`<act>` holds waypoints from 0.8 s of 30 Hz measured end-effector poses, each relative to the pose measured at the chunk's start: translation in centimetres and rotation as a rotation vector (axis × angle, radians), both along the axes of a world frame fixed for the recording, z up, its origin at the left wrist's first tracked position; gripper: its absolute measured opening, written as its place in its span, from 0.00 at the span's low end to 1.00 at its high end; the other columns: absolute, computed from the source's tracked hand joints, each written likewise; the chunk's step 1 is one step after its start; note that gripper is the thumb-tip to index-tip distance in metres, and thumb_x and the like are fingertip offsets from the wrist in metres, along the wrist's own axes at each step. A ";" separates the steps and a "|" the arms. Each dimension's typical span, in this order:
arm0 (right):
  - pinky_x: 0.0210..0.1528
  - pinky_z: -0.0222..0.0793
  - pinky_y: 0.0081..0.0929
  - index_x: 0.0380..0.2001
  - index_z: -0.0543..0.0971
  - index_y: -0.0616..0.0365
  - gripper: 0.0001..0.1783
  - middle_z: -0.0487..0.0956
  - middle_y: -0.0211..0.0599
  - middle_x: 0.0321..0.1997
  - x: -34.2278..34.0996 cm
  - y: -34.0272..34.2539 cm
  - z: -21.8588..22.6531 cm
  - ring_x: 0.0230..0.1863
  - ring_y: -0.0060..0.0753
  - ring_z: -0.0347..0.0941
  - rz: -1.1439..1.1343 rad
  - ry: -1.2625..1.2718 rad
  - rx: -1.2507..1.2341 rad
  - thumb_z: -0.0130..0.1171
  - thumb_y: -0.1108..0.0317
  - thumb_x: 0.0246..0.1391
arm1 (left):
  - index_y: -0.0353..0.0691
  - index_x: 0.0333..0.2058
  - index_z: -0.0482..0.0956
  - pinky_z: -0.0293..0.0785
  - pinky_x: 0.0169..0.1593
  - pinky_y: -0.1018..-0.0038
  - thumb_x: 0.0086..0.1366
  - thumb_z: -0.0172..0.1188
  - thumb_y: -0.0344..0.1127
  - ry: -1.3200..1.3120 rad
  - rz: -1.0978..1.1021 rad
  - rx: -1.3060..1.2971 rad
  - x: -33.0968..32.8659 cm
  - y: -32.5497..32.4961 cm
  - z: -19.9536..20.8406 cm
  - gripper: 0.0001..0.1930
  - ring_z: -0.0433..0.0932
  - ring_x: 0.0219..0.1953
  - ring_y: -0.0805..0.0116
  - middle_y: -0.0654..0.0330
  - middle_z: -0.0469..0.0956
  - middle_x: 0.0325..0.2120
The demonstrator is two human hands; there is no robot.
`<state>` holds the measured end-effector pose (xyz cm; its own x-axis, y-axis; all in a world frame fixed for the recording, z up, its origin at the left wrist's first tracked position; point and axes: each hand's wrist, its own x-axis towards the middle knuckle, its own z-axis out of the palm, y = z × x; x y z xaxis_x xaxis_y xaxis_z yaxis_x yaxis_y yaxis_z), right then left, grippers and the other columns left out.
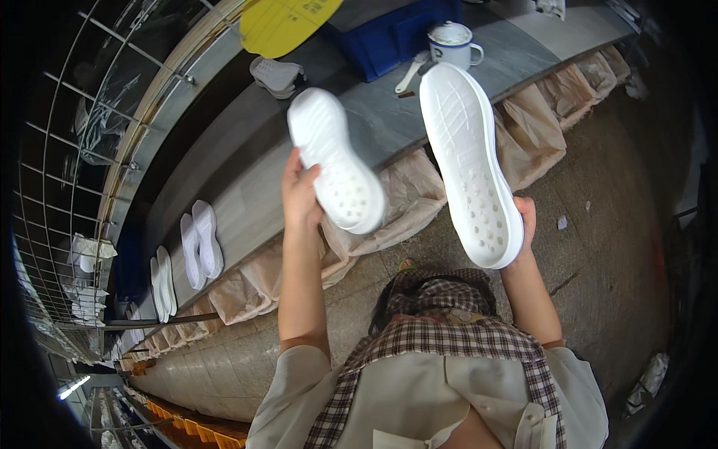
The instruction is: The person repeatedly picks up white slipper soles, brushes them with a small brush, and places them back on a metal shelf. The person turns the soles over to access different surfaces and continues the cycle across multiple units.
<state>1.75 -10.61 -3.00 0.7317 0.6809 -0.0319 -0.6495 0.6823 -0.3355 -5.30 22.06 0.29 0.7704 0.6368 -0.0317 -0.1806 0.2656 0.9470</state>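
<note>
My left hand (303,191) grips a white shoe sole (334,153) by its side edge, thumb on the upper face; the sole is slightly blurred. In my right hand (526,224) is another white shoe sole (467,161), held at its heel end and raised in front of me. Its inner face shows, with a raised rim, lines toward the toe and round dimples toward the heel. The dimples of the left one also point up. The two soles are apart, and most of my right fingers are hidden behind the sole.
A long grey bench (247,165) carries a pair of white soles (200,243), another pair (162,284), a grey-white stack (277,76), a blue crate (389,37), a lidded enamel mug (452,46) and a brush (411,72). Lined bags (404,198) hang along its edge. Wire mesh (90,105) stands left.
</note>
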 end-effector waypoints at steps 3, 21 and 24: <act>0.44 0.79 0.39 0.58 0.64 0.69 0.40 0.75 0.55 0.51 0.6 1.9 -1.4 0.45 0.48 0.78 0.065 0.138 0.067 0.47 0.53 0.44 | 0.29 0.61 0.56 0.73 0.51 0.66 0.59 0.47 0.18 0.204 0.226 0.182 -0.6 8.0 -4.4 0.29 0.73 0.48 0.60 0.50 0.68 0.52; 0.51 0.69 0.25 0.54 0.70 0.63 0.25 0.76 0.42 0.50 4.5 19.6 1.6 0.47 0.28 0.74 0.275 -0.396 -0.439 0.49 0.66 0.53 | 0.33 0.61 0.53 0.70 0.55 0.61 0.67 0.53 0.36 0.087 -0.164 -0.248 2.2 2.0 -1.4 0.29 0.71 0.54 0.57 0.48 0.70 0.51; 0.46 0.69 0.26 0.41 0.78 0.59 0.13 0.78 0.36 0.41 12.5 17.9 2.7 0.40 0.26 0.74 -0.286 -1.002 -0.865 0.56 0.70 0.51 | 0.34 0.60 0.56 0.75 0.50 0.63 0.66 0.54 0.32 0.040 -0.041 -0.317 1.4 3.4 -0.4 0.27 0.74 0.49 0.57 0.50 0.70 0.51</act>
<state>14.26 7.31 -0.32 0.8043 0.5356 0.2575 0.2537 0.0825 -0.9638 -3.87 25.46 -0.08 0.7891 0.5592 -0.2543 -0.1284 0.5549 0.8219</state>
